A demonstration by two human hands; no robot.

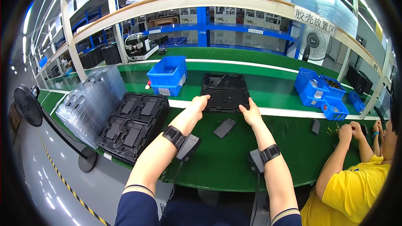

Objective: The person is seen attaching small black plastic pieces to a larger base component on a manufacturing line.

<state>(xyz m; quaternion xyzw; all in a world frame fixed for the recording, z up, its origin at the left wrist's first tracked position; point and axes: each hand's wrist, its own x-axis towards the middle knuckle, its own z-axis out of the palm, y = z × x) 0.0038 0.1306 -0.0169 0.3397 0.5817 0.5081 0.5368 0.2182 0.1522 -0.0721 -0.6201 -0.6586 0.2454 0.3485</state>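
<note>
Both my hands grip a black moulded plastic tray (225, 93) by its near corners, out in front of me over the far part of the green bench. My left hand (200, 104) has its thumb on the tray's left edge. At the right corner, my right hand (251, 112) pinches the rim, and its lower fingers are partly hidden. The tray's recesses look mostly bare, though a dark panel may lie at its far left. Between my forearms a flat dark-grey rectangular piece (225, 128) rests on the bench. To the left sits a stack of black trays (133, 121) holding several grey rectangular pieces.
A tall stack of transparent plastic trays (90, 104) stands at far left, near a black fan (28, 105). Blue bins (167, 71) sit beyond the bench, with more blue bins (312, 84) at right. A co-worker in a yellow shirt (356, 188) works at my right beside a dark piece (315, 126).
</note>
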